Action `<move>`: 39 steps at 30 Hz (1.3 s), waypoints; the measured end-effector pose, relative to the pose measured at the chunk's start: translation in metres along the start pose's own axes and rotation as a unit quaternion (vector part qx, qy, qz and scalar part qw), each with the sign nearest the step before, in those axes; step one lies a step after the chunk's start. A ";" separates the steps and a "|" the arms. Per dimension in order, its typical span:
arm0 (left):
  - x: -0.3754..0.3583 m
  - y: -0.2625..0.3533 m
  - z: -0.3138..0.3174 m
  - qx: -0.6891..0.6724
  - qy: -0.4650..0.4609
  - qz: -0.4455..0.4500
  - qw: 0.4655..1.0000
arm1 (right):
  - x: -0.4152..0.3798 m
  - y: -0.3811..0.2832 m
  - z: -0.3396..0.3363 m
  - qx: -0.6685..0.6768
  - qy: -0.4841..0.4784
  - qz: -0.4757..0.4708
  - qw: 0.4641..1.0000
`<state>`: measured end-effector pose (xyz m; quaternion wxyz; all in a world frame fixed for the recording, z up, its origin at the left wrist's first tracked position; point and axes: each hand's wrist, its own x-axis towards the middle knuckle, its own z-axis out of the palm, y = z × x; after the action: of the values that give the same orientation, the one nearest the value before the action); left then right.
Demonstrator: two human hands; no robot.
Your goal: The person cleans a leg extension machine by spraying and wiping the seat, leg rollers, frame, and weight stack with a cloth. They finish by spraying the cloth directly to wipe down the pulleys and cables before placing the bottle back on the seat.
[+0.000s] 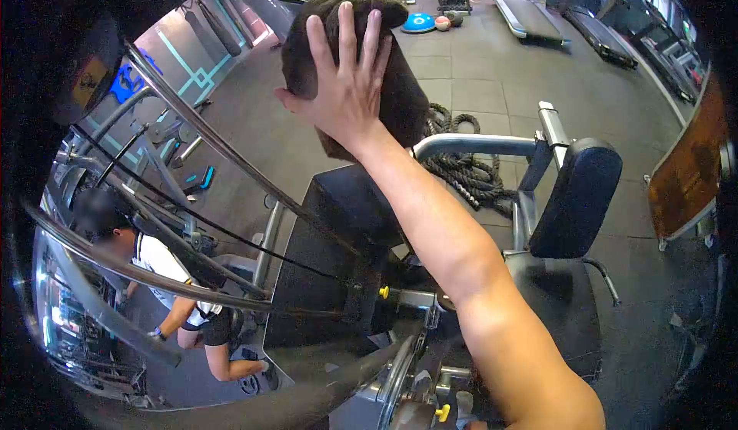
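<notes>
My right hand (344, 90) reaches up and forward from the lower right. It lies with its back towards me, fingers stretched and spread, on a dark cloth (301, 45). The thumb sticks out at the cloth's left side. Beneath the hand, the cloth covers the top of a tall dark part (403, 95) of a gym machine. The cloth's far edge bunches up just beyond my fingertips. What lies under the palm is hidden. My left hand is out of view.
Curved metal tubes (204, 141) and a cable cross the left side. A person in a white shirt (165, 261) is low on the left. A padded seat back (576, 199) stands to the right. Thick black rope (477, 168) lies behind the machine; treadmills (530, 15) stand farther back.
</notes>
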<state>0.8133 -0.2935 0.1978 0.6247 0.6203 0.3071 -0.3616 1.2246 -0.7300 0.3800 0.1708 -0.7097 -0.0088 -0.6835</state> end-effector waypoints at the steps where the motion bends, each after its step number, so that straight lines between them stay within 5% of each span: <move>1: 0.000 0.001 0.000 0.001 0.001 -0.001 1.000 | -0.004 0.004 -0.001 -0.002 0.001 -0.022 1.000; 13: 0.002 0.004 -0.004 0.005 0.001 -0.006 1.000 | 0.024 -0.017 0.012 0.069 0.091 0.308 0.944; 19: 0.002 0.004 -0.010 0.005 0.001 -0.009 1.000 | 0.061 -0.021 0.001 -0.069 -0.033 0.164 0.984; 20: 0.002 0.004 -0.010 0.006 0.000 -0.011 1.000 | 0.064 -0.021 0.003 -0.207 -0.017 0.118 0.971; 22: 0.003 0.005 -0.009 0.006 0.001 -0.012 1.000 | 0.061 -0.019 0.008 -0.256 0.017 0.054 0.965; 24: 0.004 0.005 -0.009 0.005 0.000 -0.012 1.000 | 0.034 -0.010 0.021 -0.082 0.051 0.024 0.995; 28: 0.005 0.007 -0.009 0.010 -0.001 -0.012 1.000 | -0.005 0.013 0.010 -0.099 0.019 -0.131 0.986; 37: 0.005 0.002 -0.012 0.004 0.004 -0.018 1.000 | 0.062 0.005 -0.003 -0.016 0.009 0.032 0.999; 39: 0.005 0.003 -0.011 0.003 0.005 -0.019 1.000 | 0.084 0.007 -0.024 0.043 -0.131 0.055 0.989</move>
<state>0.8191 -0.2825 0.1943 0.6143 0.6178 0.3211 -0.3713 1.2086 -0.7609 0.4605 0.2355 -0.7843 -0.0212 -0.5735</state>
